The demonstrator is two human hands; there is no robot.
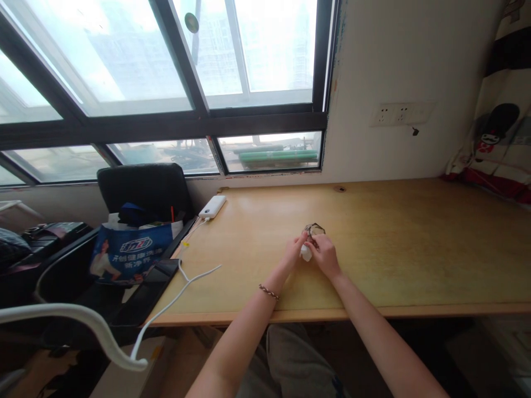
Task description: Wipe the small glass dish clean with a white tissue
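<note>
Both hands meet over the middle of the wooden table point(257, 254), close to its front edge. Between and just beyond the fingers is a small dark loop, like a watch band point(317, 227); its details are too small to make out. My left hand point(295, 246) is closed, pinching the loop's near left side. My right hand point(326, 254) is closed too, its fingertips at the loop and at a crumpled white tissue point(306, 254) hanging below them. The fingers hide part of both things. A braided bracelet circles my left wrist.
A white power bank point(213, 207) with a cable lies at the table's back left corner. A thick white tube point(74, 313) crosses the lower left. Left of the table, a blue bag point(133, 251) sits on a black chair point(143, 188). A patterned curtain point(501, 132) hangs at right.
</note>
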